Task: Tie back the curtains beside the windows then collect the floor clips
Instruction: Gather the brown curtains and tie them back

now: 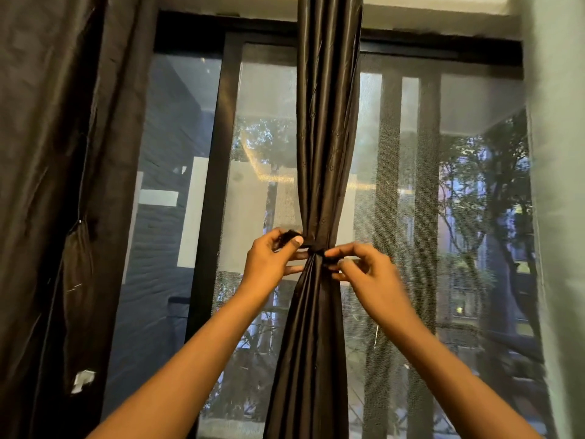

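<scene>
Both hands (272, 258) (364, 267) pinch tie (311, 247) ends sideways around vertical curtain (326, 137)

At three o'clock we see a pale wall (557, 185); at twelve, a mesh screen (262, 137) with trees (493, 191) beyond.

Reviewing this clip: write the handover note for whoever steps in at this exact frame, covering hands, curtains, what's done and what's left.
Left hand: pinching one end of the dark tie-back, left of the centre curtain.
Right hand: pinching the other end, on the right.
Tie-back is wrapped around the gathered centre curtain at the waist; whether it is fastened cannot be told.
Left curtain hangs loose, untied.
Left to do: secure this tie, tie the left curtain, then collect the floor clips, which are not in view.
</scene>
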